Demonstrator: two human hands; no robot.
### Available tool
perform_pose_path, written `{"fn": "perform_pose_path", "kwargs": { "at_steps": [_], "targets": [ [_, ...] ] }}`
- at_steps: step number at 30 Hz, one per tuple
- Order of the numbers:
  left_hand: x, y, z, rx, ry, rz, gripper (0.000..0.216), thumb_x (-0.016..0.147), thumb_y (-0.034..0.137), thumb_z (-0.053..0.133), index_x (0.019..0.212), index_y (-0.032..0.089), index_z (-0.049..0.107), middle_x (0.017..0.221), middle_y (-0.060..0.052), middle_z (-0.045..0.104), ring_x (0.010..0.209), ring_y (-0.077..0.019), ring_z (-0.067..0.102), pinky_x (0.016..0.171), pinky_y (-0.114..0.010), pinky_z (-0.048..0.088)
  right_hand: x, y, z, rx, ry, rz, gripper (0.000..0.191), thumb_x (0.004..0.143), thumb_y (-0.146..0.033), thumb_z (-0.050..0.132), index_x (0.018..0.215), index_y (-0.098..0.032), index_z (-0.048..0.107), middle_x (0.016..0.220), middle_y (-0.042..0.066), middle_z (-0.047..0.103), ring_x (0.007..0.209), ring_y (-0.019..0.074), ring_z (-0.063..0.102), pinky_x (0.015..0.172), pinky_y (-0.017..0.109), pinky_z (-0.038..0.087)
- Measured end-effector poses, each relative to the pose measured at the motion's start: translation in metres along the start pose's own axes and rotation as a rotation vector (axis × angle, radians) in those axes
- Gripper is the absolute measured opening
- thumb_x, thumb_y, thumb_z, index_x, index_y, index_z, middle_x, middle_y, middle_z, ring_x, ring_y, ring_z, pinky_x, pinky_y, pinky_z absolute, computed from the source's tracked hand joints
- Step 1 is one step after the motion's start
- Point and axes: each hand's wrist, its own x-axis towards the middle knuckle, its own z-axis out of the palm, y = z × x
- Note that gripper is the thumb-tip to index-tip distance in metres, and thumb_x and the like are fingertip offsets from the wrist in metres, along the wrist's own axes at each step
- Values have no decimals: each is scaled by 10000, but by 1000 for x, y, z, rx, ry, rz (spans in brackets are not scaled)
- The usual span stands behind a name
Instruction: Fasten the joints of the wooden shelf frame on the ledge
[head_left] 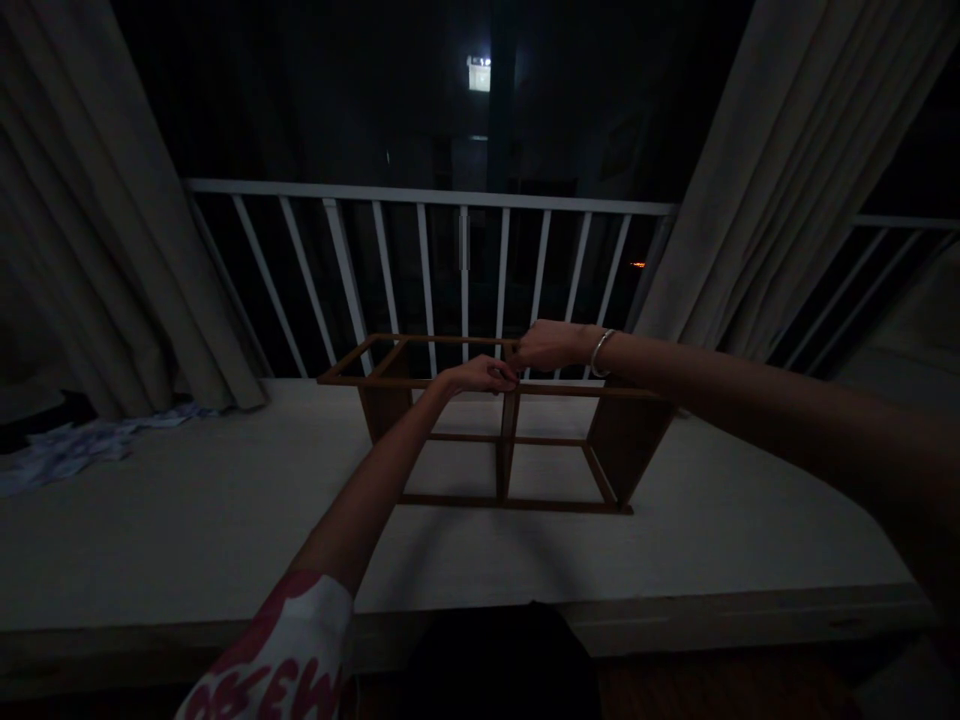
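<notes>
A small brown wooden frame rack (630, 440) with open compartments stands on a pale flat surface (187, 520). My left hand (481, 375) rests on the front top rail near the middle upright, fingers curled on it. My right hand (549, 346), a silver bangle at its wrist, grips the top of the frame just behind and to the right of the left hand. The light is very dim.
A white railing (420, 200) runs behind the surface with darkness beyond. Beige curtains hang at the left (97, 230) and right (780, 180). Crumpled pale cloth or paper (82, 445) lies at the far left.
</notes>
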Motion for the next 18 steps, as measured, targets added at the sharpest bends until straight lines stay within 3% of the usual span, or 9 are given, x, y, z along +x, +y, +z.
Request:
{"fn": "perform_pose_path", "kwargs": {
  "at_steps": [6, 11, 14, 18],
  "targets": [
    [-3, 2, -2, 18, -8, 15, 398, 605, 332, 698, 925, 103, 637, 765, -62, 634, 641, -103, 544, 572, -230, 407, -1, -2, 9, 171, 26, 135, 280, 839, -321, 398, 1023, -249, 595, 961, 35, 640, 805, 158, 576, 587, 229, 321],
    [-3, 2, -2, 10, -7, 20, 389, 614, 337, 693, 921, 105, 636, 773, -64, 633, 649, -103, 547, 588, -240, 418, 1, -1, 14, 276, -32, 210, 284, 830, -348, 404, 979, -247, 623, 880, 17, 656, 738, 136, 581, 578, 217, 331],
    [-3, 1, -2, 14, -16, 31, 398, 619, 343, 690, 933, 106, 632, 785, -69, 634, 659, -105, 550, 583, -234, 417, 3, 1, 10, 230, -59, 217, 269, 804, -353, 453, 983, -255, 628, 870, 17, 660, 768, 146, 586, 621, 224, 349],
    [-1, 0, -3, 17, -20, 36, 407, 612, 346, 694, 934, 105, 634, 788, -72, 637, 672, -111, 558, 591, -238, 423, 8, -1, -1, 86, -66, 147, 262, 788, -324, 485, 926, -174, 649, 892, 84, 654, 833, 190, 587, 658, 257, 365]
  ]
}}
